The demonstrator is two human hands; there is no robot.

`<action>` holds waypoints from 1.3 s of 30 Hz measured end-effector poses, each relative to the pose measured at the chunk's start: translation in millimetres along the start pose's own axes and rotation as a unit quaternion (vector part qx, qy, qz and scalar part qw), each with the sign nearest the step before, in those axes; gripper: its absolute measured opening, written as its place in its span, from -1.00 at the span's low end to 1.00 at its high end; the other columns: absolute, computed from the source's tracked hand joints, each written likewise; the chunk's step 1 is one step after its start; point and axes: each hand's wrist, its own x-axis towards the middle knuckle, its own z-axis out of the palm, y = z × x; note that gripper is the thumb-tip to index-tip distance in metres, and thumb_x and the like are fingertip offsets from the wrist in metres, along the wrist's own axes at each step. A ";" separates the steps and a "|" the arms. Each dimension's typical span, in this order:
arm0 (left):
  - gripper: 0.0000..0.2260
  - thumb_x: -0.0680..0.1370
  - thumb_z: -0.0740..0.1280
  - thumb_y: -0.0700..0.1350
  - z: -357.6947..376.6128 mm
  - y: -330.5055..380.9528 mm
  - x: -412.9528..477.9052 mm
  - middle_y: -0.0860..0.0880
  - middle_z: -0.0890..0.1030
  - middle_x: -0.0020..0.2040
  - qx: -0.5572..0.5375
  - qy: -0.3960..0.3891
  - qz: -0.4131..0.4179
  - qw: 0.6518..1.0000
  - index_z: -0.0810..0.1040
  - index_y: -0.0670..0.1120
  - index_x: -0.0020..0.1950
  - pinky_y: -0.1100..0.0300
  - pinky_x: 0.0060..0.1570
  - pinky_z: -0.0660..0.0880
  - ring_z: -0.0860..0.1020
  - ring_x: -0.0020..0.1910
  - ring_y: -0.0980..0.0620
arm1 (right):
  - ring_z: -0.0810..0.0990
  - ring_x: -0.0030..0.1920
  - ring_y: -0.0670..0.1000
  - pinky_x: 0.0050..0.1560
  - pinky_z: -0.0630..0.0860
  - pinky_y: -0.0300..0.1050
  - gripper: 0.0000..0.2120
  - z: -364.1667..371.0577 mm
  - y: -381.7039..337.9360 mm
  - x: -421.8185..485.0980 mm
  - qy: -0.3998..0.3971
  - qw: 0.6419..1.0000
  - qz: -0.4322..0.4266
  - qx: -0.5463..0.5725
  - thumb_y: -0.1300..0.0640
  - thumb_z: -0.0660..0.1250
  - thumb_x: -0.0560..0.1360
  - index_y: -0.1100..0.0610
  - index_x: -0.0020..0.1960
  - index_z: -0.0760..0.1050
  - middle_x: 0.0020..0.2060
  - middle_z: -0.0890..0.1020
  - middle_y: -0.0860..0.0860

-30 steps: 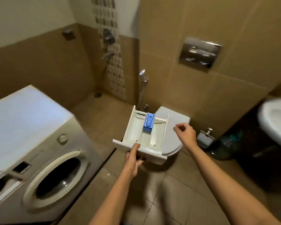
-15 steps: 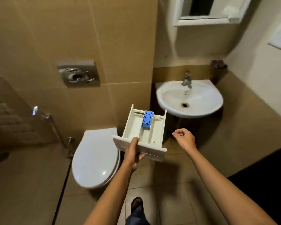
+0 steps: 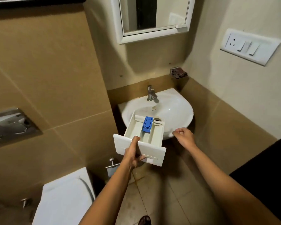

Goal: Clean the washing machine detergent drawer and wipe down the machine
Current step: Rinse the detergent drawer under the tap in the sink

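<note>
tan-tiled bathroom walls meet at a corner where a white sink (image 3: 177,111) with a chrome tap (image 3: 151,93) sits below a white-framed mirror (image 3: 152,38), and a toilet lid (image 3: 63,197) shows at lower left. the left hand (image 3: 133,153) grips the front panel of the white detergent drawer (image 3: 135,127), thumb over its top edge, holding it in the air with its far end over the sink's front-left edge; a blue insert (image 3: 147,124) sits in its middle compartment. the right hand (image 3: 184,137) hovers just beside the drawer's right side, by the sink's front edge, fingers curled and holding nothing.
</note>
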 end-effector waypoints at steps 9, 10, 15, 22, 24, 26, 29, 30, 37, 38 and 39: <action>-0.71 0.46 0.40 0.07 60.6 56.6 81.7 -0.17 0.57 -0.04 0.121 0.024 0.007 0.992 0.44 -0.10 0.00 -0.13 -0.03 0.62 0.58 0.00 -0.11 | 0.60 0.00 0.08 0.09 0.50 -0.08 -0.78 3.1 -23.1 98.0 0.007 1.000 0.007 0.012 0.06 0.40 0.42 0.13 0.01 0.52 -0.03 0.63 0.03; -0.68 0.46 0.40 0.08 67.5 61.0 89.4 -0.16 0.57 -0.04 0.128 0.031 0.006 0.991 0.44 -0.10 0.03 -0.14 -0.03 0.62 0.58 -0.01 -0.11 | 0.60 0.00 0.08 0.08 0.49 -0.09 -0.77 2.7 -24.0 109.7 0.003 1.000 0.007 0.009 0.06 0.40 0.42 0.13 0.02 0.53 -0.02 0.63 0.04; -0.45 0.39 0.45 0.13 99.5 86.6 114.4 -0.17 0.57 0.03 0.159 0.091 0.011 0.983 0.40 -0.16 0.21 -0.01 -0.20 0.60 0.56 -0.04 -0.11 | 0.55 0.04 0.06 0.07 0.44 -0.14 -0.74 1.3 -33.5 162.0 -0.037 0.999 -0.010 -0.021 0.07 0.39 0.45 0.18 0.07 0.52 -0.02 0.60 0.04; -0.41 0.40 0.45 0.16 140.3 118.9 140.4 -0.15 0.41 0.13 0.316 0.154 0.029 0.936 0.38 -0.22 0.20 -0.11 -0.14 0.60 0.46 0.02 -0.21 | 0.54 0.03 0.07 0.01 0.43 -0.15 -0.73 -1.5 -50.7 234.9 -0.124 0.989 -0.039 -0.067 0.06 0.39 0.45 0.19 0.07 0.51 0.00 0.59 0.06; -0.45 0.41 0.45 0.15 152.2 123.2 145.2 -0.14 0.46 0.09 0.345 0.157 0.030 0.925 0.41 -0.25 0.13 -0.06 -0.22 0.58 0.48 -0.03 -0.20 | 0.54 0.02 0.07 -0.02 0.44 -0.16 -0.72 -2.6 -55.1 251.0 -0.145 0.986 -0.036 -0.081 0.06 0.39 0.43 0.19 0.07 0.51 0.01 0.59 0.06; -0.43 0.41 0.43 0.20 159.9 125.6 149.0 -0.16 0.56 0.02 0.377 0.159 0.021 0.912 0.49 -0.28 0.08 0.02 -0.31 0.56 0.55 -0.16 -0.19 | 0.53 -0.01 0.06 -0.07 0.41 -0.18 -0.72 -0.4 -58.2 263.8 -0.167 0.980 -0.035 -0.099 0.07 0.38 0.43 0.19 0.06 0.51 0.01 0.59 0.06; -0.38 0.36 0.43 0.28 168.5 124.4 156.7 -0.20 0.62 0.00 0.392 0.176 0.010 0.903 0.56 -0.25 0.08 0.15 -0.48 0.51 0.59 -0.21 -0.20 | 0.52 0.01 0.06 -0.07 0.38 -0.20 -0.70 6.0 -62.3 281.6 -0.195 0.972 -0.045 -0.121 0.07 0.37 0.43 0.20 0.09 0.50 0.02 0.57 0.06; -0.38 0.34 0.43 0.28 170.0 122.9 159.4 -0.21 0.61 0.05 0.388 0.180 0.003 0.904 0.56 -0.24 0.09 0.16 -0.50 0.50 0.60 -0.17 -0.22 | 0.52 0.03 0.06 -0.06 0.39 -0.19 -0.69 9.2 -63.3 287.2 -0.202 0.970 -0.047 -0.126 0.07 0.37 0.44 0.21 0.11 0.50 0.03 0.57 0.06; -0.42 0.42 0.43 0.17 155.9 107.9 168.0 -0.20 0.46 0.18 0.278 0.167 -0.049 0.945 0.37 -0.22 0.20 -0.06 -0.13 0.59 0.51 0.12 -0.25 | 0.57 -0.01 0.27 0.00 0.50 0.04 -0.65 34.5 -85.4 304.2 -0.223 0.959 -0.088 -0.148 0.11 0.33 0.47 0.44 -0.03 0.50 -0.06 0.60 0.34; -0.37 0.41 0.43 0.19 150.2 105.4 170.4 -0.22 0.48 0.18 0.263 0.162 -0.060 0.949 0.39 -0.25 0.24 -0.05 -0.14 0.61 0.52 0.07 -0.23 | 0.57 0.04 0.25 0.03 0.49 0.02 -0.66 39.1 -90.3 308.3 -0.222 0.960 -0.093 -0.143 0.09 0.33 0.48 0.40 0.00 0.52 -0.02 0.61 0.30; -0.31 0.38 0.43 0.21 144.4 102.5 173.5 -0.25 0.51 0.13 0.256 0.157 -0.065 0.952 0.42 -0.28 0.26 -0.03 -0.15 0.63 0.54 0.00 -0.21 | 0.57 0.06 0.20 0.03 0.48 -0.05 -0.71 43.1 -96.1 311.0 -0.222 0.961 -0.093 -0.135 0.07 0.34 0.48 0.32 0.02 0.53 0.01 0.63 0.23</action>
